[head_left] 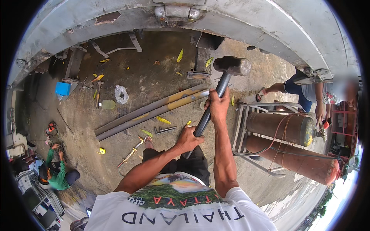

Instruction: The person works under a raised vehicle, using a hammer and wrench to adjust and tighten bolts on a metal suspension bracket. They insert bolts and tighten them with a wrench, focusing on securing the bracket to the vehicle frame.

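Note:
A sledgehammer [222, 85] slants across the middle of the view, its dark steel head up and away from me. My right hand [218, 104] is wrapped round the handle below the head. Lower down, my left hand [189, 139] grips the same handle near its end. Beneath it on the ground lie two long metal bars [154, 111], side by side, with yellowish patches. A few short dark metal pieces [165, 130] lie close to my left hand. The hammer head appears held above the ground, near a metal post [201, 63].
A grey vehicle body [239, 17] arches overhead. Two gas cylinders [279, 125] lie on a metal cart [237, 131] at right, where a person [308, 90] stands. Another person in green [58, 173] crouches at far left. A hammer [98, 94], plastic bag [121, 94] and torch-like tool [131, 152] lie about.

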The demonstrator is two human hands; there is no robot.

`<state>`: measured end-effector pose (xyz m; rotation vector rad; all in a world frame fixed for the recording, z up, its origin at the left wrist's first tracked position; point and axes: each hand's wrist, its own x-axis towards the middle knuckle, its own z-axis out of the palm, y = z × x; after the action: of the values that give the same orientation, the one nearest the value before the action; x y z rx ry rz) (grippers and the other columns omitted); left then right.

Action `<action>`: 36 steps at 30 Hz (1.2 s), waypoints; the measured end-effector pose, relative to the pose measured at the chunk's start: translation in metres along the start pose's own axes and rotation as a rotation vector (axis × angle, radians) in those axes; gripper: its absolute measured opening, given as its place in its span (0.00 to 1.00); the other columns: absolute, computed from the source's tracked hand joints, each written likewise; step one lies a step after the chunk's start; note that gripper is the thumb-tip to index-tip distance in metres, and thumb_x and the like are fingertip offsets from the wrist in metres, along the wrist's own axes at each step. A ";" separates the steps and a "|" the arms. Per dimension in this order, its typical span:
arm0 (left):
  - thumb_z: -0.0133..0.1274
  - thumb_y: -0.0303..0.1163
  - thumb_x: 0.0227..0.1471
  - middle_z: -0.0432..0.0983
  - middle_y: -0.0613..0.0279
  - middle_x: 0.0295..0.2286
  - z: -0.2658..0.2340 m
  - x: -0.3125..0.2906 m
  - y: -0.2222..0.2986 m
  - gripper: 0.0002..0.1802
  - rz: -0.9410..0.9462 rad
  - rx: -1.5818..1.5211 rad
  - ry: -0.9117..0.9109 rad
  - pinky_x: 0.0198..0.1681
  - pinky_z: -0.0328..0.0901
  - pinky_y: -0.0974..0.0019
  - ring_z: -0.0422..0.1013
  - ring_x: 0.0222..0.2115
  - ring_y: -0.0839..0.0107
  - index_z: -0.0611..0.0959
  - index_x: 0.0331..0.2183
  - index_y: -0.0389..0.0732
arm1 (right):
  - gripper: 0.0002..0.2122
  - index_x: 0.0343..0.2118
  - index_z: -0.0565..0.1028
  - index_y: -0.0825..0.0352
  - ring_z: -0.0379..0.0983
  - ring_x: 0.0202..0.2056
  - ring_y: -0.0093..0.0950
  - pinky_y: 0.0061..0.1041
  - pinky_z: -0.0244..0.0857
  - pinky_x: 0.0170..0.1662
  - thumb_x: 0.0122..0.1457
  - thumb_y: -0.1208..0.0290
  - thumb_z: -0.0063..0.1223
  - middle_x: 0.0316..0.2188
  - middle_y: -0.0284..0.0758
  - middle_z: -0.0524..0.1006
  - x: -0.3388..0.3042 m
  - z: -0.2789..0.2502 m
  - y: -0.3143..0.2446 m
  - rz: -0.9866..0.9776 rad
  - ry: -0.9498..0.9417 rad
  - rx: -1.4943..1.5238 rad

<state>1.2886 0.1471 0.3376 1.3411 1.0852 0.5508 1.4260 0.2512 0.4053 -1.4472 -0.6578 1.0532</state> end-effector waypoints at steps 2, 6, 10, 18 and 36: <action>0.61 0.35 0.40 0.72 0.50 0.16 0.008 0.010 -0.007 0.13 -0.327 -0.263 -0.092 0.40 0.67 0.50 0.72 0.24 0.48 0.77 0.22 0.35 | 0.11 0.41 0.63 0.64 0.67 0.13 0.21 0.23 0.64 0.13 0.62 0.75 0.54 0.18 0.29 0.67 0.032 -0.012 0.047 0.154 0.010 -0.086; 0.59 0.35 0.41 0.74 0.49 0.24 0.026 0.023 -0.029 0.15 -0.094 0.096 0.001 0.38 0.69 0.55 0.74 0.28 0.53 0.77 0.27 0.32 | 0.13 0.43 0.62 0.64 0.66 0.13 0.22 0.25 0.64 0.13 0.60 0.78 0.53 0.19 0.30 0.67 0.037 -0.029 0.047 0.107 0.044 0.010; 0.61 0.35 0.42 0.73 0.42 0.31 0.053 -0.003 -0.029 0.17 0.076 0.301 0.055 0.40 0.69 0.53 0.73 0.30 0.44 0.76 0.27 0.31 | 0.14 0.43 0.60 0.61 0.65 0.13 0.23 0.26 0.63 0.12 0.60 0.79 0.53 0.20 0.31 0.67 0.008 -0.055 0.025 0.197 0.054 0.061; 0.63 0.38 0.43 0.77 0.50 0.21 0.038 -0.034 0.003 0.17 0.199 0.269 0.010 0.44 0.66 0.51 0.78 0.26 0.51 0.79 0.32 0.36 | 0.12 0.38 0.62 0.63 0.63 0.11 0.24 0.26 0.62 0.13 0.60 0.78 0.56 0.17 0.32 0.66 -0.047 -0.056 -0.017 0.044 0.081 0.157; 0.67 0.35 0.40 0.80 0.51 0.28 -0.005 0.046 0.001 0.18 0.206 0.300 0.100 0.35 0.72 0.54 0.78 0.32 0.50 0.81 0.33 0.38 | 0.10 0.34 0.63 0.66 0.65 0.12 0.23 0.26 0.64 0.16 0.59 0.81 0.54 0.15 0.32 0.68 -0.028 -0.001 -0.039 -0.232 0.138 0.078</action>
<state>1.3050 0.1889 0.3253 1.7157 1.1507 0.6295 1.4219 0.2332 0.4492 -1.3273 -0.6604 0.7831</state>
